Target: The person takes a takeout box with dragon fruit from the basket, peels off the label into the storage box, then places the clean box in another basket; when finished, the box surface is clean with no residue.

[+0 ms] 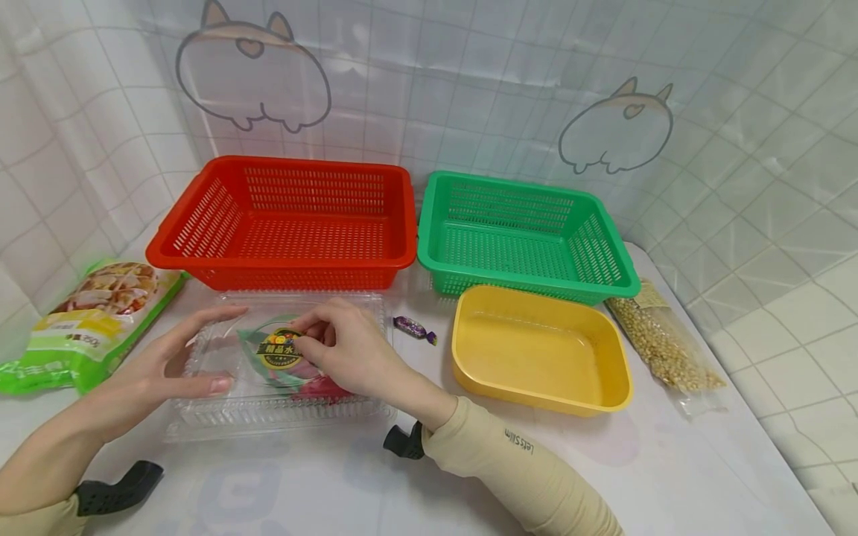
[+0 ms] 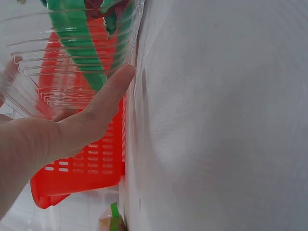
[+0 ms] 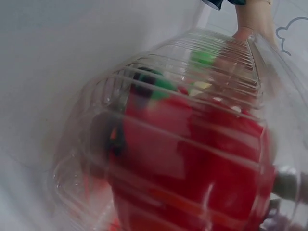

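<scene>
At the far left, a green and white food bag was left lying on the table. Beside it, the left hand was set against the left end of a clear plastic box, the thumb and forefinger spread wide and nothing pinched; the other fingers could not be made out. Behind the box, a red basket was placed.

The box was stood on the table in front of that basket, its lid apparently closed. Inside, a red and green item could be seen through the plastic, though what it was could not be told. On the lid, a round fruit label was held at its right edge by the right hand, whose thumb and forefinger were brought together in what looked like a pinch.

So the filling and closing could be judged done, while the label work seemed unfinished: whether it was being smoothed down or peeled up could not be told, and the label had not yet been let go.

Farther right, a purple wrapped sweet was left near the box, untouched. Then came a green basket, with a yellow tub placed in front of it, and finally a bag of grain, likewise unhandled.
</scene>
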Demonstrator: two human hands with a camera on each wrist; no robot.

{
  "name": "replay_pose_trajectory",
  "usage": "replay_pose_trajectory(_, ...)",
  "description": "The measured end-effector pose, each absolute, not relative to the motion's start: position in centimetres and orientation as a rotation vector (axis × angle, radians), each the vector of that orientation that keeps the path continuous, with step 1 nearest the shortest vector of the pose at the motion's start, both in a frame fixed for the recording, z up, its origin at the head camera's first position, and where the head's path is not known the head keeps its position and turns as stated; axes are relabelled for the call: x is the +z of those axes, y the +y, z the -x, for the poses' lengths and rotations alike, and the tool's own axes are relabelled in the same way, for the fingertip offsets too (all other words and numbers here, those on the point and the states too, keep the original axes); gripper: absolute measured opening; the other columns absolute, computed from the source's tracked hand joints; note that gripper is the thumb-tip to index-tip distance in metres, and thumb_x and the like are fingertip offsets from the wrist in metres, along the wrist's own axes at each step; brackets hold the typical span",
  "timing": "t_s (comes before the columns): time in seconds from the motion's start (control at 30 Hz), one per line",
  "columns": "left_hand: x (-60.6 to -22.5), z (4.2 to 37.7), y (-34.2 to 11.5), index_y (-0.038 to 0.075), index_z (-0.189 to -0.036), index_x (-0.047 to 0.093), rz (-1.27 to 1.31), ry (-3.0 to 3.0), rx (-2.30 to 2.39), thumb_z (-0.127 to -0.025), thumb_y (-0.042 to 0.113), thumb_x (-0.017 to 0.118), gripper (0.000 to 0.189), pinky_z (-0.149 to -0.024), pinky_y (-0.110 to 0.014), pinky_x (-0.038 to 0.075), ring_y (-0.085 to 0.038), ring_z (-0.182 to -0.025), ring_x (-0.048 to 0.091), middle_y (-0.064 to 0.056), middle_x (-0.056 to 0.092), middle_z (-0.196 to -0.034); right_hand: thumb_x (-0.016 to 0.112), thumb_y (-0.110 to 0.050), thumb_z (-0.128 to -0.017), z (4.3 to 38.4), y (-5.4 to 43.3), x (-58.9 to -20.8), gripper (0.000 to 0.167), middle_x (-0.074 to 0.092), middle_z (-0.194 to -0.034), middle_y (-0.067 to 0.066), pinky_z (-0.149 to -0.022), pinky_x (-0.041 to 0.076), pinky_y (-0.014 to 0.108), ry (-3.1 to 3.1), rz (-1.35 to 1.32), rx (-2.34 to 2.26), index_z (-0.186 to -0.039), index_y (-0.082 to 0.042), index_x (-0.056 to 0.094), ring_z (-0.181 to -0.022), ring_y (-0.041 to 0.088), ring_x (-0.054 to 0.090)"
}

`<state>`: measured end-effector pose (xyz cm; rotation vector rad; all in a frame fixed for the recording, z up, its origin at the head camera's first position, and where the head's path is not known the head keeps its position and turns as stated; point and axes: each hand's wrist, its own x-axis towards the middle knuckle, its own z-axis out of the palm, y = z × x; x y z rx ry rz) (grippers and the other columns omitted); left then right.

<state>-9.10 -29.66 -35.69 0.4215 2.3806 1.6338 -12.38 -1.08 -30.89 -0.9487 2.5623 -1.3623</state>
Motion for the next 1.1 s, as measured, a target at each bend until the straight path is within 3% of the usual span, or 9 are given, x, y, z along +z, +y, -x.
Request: replay_pose_trajectory(1.1,-35.84,9.32,-29.74,0.026,-0.157,0.025,-0.456,2.370,1.659,-0.089,0.006,0.060,0.080,-0.097,-0.085,-0.016,0.000,-0.135,0.014,0.007,0.023,-0.158,0.067,-0.015,-0.096,12.37,-1.25,-31.46,0.007,0.056,-0.088,-0.005,-0.060,0.039,0.011,2.577,1.020,-1.391,-0.102,-0.012,0.069,-0.070,0.002,0.046)
